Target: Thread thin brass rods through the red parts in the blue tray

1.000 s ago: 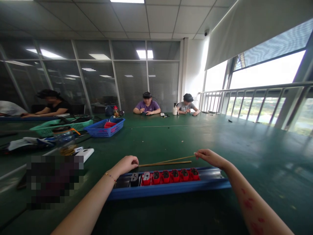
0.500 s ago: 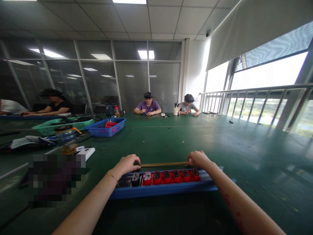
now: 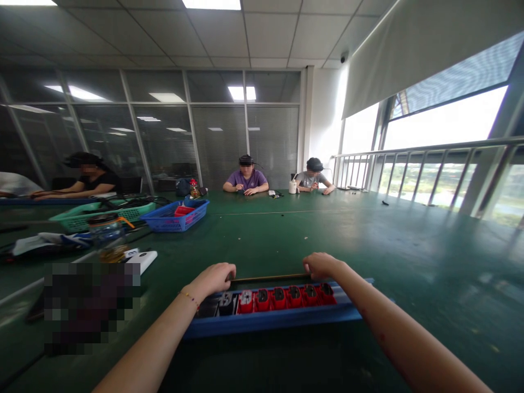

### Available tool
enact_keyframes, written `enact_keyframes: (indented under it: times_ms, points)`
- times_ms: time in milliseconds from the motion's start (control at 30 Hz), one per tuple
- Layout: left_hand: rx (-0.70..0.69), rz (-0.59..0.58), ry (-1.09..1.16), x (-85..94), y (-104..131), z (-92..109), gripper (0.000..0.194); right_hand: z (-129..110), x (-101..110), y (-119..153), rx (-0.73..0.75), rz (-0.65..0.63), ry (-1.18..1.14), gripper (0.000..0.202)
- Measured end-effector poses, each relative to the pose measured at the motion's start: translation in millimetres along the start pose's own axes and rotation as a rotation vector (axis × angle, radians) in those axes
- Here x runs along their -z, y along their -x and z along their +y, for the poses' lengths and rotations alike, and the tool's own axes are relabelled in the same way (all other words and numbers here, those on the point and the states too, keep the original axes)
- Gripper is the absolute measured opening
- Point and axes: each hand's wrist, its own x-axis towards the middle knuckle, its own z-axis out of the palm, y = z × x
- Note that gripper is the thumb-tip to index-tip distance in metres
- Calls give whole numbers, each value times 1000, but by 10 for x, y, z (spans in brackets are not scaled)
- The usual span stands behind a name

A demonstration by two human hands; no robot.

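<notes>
Several thin tan strands (image 3: pixel 270 278) run straight and taut between my two hands, just beyond a blue tray (image 3: pixel 278 323); I cannot tell whether they are wire or elastic. My left hand (image 3: pixel 219 275) closes on their left end, fingers curled down by the tray's far left edge. The other end is pinched by my right hand (image 3: pixel 321 266), above the tray's far right. In the tray stands a row of several red connector-like blocks (image 3: pixel 279 297) with dark tops. One red block (image 3: pixel 245 300) has a grey top. At the left lies a black block (image 3: pixel 226 303) with a grey top.
Left stand a blue basket (image 3: pixel 176 218) holding a red piece, a green basket (image 3: pixel 73 218) with dark cables, a lidded jar (image 3: pixel 108 237) and a white flat device (image 3: pixel 146 261). Across the green table (image 3: pixel 262 234) sit co-workers; a white bottle (image 3: pixel 292 186) stands there.
My right hand has shifted slightly left, and my left hand has lowered a little. The strands now look closer together, nearly one line. The view has shifted slightly.
</notes>
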Motion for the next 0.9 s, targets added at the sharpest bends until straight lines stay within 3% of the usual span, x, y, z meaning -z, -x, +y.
enact_keyframes:
  times_ms: [167,300,567,700,900]
  points:
    - [12,5,4,-31,4,-11,13,10,-33,18,10,23,-92,20]
    - [13,62,25,12,38,9,8,47,68,162,64,94,-220,19]
    - [-24,158,206,397,315,180,13,93,171,604,138,262,-566,10]
    - [-55,66,410,546,570,268,20,76,166,818,233,167,-807,16]
    - [-43,-142,570,544,735,275,23,80,204,975,272,-27,-960,30]
